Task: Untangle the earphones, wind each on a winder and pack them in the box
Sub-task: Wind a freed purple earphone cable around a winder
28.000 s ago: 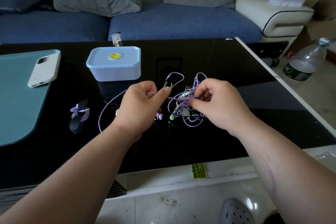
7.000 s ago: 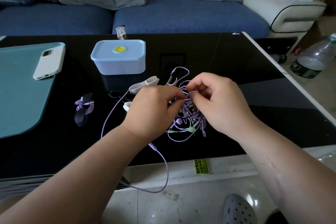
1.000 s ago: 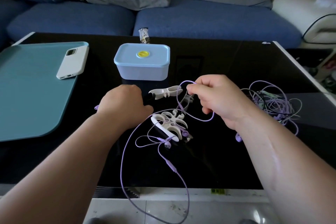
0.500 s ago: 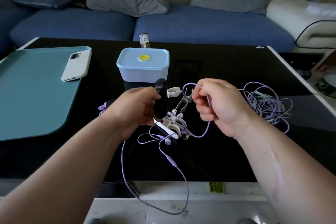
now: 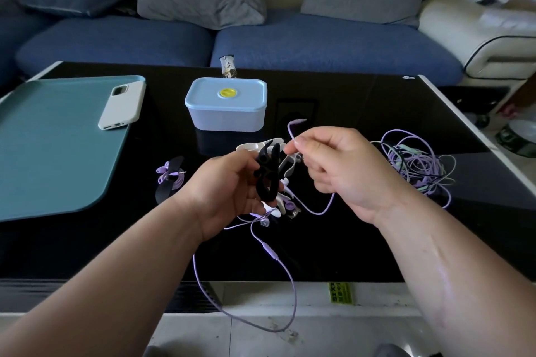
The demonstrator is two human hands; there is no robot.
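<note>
Slack is my worry here: the purple cord [image 5: 295,293] runs from the right hand [image 5: 333,165] down over the front edge of the table [image 5: 348,101] and loops toward the floor. If winding starts like this, I judge the hanging length could catch on that edge, or drag the earbud [image 5: 265,222] and the white winders [image 5: 255,147] lying under the hands. The short end above the pinch is thin and could slip out before it seats in a notch. The tangle [image 5: 417,165] of other earphones sits near the right wrist, and a wide sweep of that arm could pull it back in.

The left hand [image 5: 229,191] is raised above the table, palm turned inward, with its fingers curled round the black winder [image 5: 268,174], which stands roughly upright with its prongs up. The right hand is level with it and just beside it. Thumb and forefinger pinch the cord near its end, the other fingers are folded in, and the tip curls up above the knuckles. The box [image 5: 226,104] stands beyond the hands with its lid on. One wound earphone [image 5: 171,177] lies on the table left of the left hand.
</note>
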